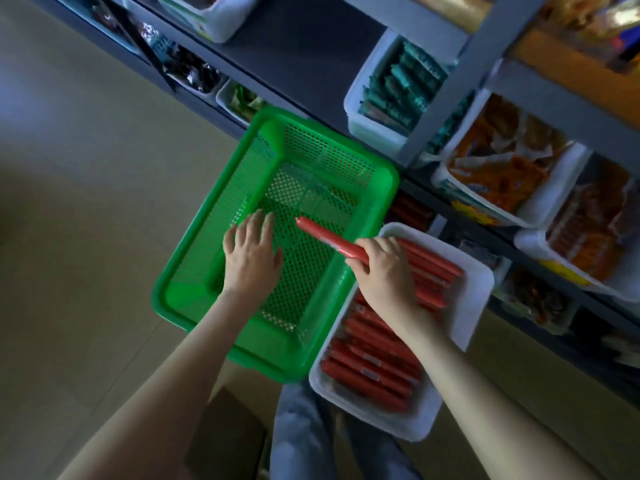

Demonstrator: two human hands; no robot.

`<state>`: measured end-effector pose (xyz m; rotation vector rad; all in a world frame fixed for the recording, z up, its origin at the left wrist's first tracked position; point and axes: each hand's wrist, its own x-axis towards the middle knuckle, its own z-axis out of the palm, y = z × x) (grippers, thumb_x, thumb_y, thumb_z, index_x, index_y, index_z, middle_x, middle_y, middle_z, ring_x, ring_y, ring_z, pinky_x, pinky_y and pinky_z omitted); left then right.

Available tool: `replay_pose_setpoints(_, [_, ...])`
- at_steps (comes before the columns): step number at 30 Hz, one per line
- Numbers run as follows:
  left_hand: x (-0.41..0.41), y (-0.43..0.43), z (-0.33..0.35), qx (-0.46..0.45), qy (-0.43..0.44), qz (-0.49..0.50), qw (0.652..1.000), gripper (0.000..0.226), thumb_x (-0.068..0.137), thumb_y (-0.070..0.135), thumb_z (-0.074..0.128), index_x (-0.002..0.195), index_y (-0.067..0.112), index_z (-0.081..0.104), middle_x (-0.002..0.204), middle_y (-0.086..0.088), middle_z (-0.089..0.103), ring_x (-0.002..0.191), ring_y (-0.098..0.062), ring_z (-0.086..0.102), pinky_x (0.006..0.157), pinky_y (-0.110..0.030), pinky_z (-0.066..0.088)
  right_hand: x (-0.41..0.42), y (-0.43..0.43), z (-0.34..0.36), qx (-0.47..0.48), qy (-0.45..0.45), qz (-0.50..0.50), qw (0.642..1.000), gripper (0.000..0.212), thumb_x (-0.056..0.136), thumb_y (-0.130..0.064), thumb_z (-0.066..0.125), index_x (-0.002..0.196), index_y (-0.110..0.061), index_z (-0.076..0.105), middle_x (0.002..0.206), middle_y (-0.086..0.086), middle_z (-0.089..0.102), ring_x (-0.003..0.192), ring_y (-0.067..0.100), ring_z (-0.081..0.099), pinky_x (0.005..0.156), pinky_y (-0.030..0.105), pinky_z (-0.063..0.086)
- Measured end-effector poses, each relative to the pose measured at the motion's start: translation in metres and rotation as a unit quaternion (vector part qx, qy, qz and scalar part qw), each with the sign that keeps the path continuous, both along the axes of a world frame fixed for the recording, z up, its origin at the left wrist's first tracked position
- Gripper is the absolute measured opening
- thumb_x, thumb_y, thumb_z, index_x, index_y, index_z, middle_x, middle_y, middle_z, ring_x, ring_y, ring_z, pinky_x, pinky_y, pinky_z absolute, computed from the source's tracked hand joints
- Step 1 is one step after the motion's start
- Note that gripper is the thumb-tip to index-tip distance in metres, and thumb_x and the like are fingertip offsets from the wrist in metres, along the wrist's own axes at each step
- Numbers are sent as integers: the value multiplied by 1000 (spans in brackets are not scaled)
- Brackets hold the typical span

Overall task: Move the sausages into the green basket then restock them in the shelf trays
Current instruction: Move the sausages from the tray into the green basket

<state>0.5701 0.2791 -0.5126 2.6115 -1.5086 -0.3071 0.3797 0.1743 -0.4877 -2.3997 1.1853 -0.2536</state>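
The green basket (389, 174) sits low in front of the shelf (311, 64), with the white tray (476, 299) just beside its right rim. The left hand (251, 252) is spread flat with straight fingers over the basket's mesh bottom, holding nothing; whether the palm touches the mesh cannot be told. The right hand (382, 271) has its fingers curled tight around one end of a red sausage (325, 239), at the basket's right rim. The sausage slants up and to the left, so its free end reaches out over the inside of the basket, close to the left hand's fingertips but apart from them. Below and behind the right hand, more sausages (374, 368) lie packed side by side in the white tray, filling most of it. On the shelf above, a white bin (367, 129) holds upright green packets (401, 88), and farther right another bin (519, 216) holds orange packets (498, 168). The person's jeans (304, 438) show at the bottom edge, between the two forearms, and the pale floor (86, 202) lies to the left of the basket.
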Motion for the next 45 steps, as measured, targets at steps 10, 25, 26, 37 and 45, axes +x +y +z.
replay_pose_setpoints(10, [85,-21,-59,106,-45,-38,993,89,62,19,77,143,9,41,153,-23,26,143,-36,20,110,-60,5,137,-55,-102,-13,244,-54,968,28,86,-4,56,115,-5,58,108,14,62,104,34,55,88,42,43])
replay_pose_setpoints(25, [90,-53,-76,53,-68,-26,996,88,62,23,78,142,13,43,156,-18,19,144,-35,14,112,-61,-2,139,-78,-127,16,305,64,950,40,95,-1,35,134,-5,42,130,15,50,121,31,42,97,40,34])
replay_pose_setpoints(26, [96,-54,-76,42,-75,-21,996,91,62,25,79,143,13,41,155,-19,22,142,-36,20,112,-61,6,142,-80,-128,14,303,82,949,35,96,-2,35,129,-5,46,127,14,51,119,31,45,94,40,37])
replay_pose_setpoints(37, [109,-61,-70,116,-81,-4,990,99,68,56,68,151,25,22,156,-26,4,133,-43,30,105,-48,30,208,-63,-147,236,133,82,959,62,95,-2,48,149,-12,19,159,2,1,142,24,24,111,40,32])
replay_pose_setpoints(45, [105,-53,-75,142,-87,-29,986,101,71,35,73,152,26,14,154,-21,-21,143,-41,-5,114,-50,-10,209,-63,-140,168,83,192,963,82,86,15,45,152,-20,11,160,-5,2,146,19,10,116,34,21])
